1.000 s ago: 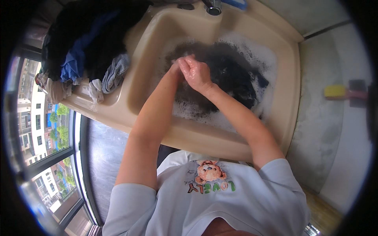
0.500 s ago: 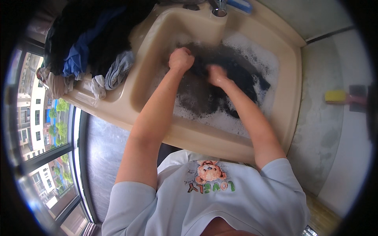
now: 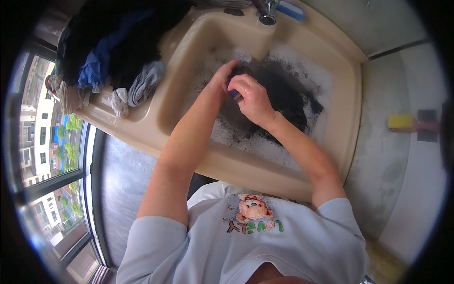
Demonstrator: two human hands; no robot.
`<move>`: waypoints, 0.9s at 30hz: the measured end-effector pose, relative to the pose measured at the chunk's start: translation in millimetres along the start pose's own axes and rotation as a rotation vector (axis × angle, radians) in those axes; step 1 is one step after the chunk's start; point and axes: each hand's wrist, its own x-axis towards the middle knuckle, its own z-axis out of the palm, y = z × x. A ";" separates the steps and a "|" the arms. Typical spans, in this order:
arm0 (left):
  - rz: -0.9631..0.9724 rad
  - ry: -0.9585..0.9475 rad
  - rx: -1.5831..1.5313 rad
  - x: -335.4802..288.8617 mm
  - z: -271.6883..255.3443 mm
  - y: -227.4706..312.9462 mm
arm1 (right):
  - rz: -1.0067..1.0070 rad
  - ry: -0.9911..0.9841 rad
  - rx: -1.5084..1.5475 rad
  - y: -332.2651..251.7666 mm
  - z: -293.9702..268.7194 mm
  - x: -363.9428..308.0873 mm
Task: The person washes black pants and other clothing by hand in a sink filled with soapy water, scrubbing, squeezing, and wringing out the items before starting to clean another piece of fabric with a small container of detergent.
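Dark wet clothing (image 3: 283,90) lies in the cloudy, sudsy water of a beige wash basin (image 3: 349,99). My left hand (image 3: 224,79) is raised over the left part of the water, holding a bunched dark piece of the clothing, its fingers partly hidden. Pressed close against it, my right hand (image 3: 251,98) has curled fingers closed round a dark blue-purple bit at the bunch; whether that bit is cloth or a separate thing, I cannot tell.
A chrome tap (image 3: 267,18) stands at the basin's far edge, beside a blue-and-white brush-like thing (image 3: 290,10). Piled clothes (image 3: 99,61) cover the ledge at left. A yellow-headed brush (image 3: 401,122) hangs on the right wall. Windows (image 3: 52,165) are at left.
My right hand has moved left and up to meet my left hand, its fingers now closed. My left hand has shifted slightly right, and a dark bunch shows between them.
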 end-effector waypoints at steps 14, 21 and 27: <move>0.147 -0.168 0.509 -36.4 51.7 -6.9 | 0.547 -0.112 1.305 105.1 -25.3 30.1; 0.053 -0.298 0.302 -43.5 48.7 -8.9 | 0.503 -0.229 1.698 93.3 -5.6 3.8; 0.097 -0.440 0.081 -48.1 60.3 -17.9 | 0.267 -0.095 1.684 71.3 -26.0 36.8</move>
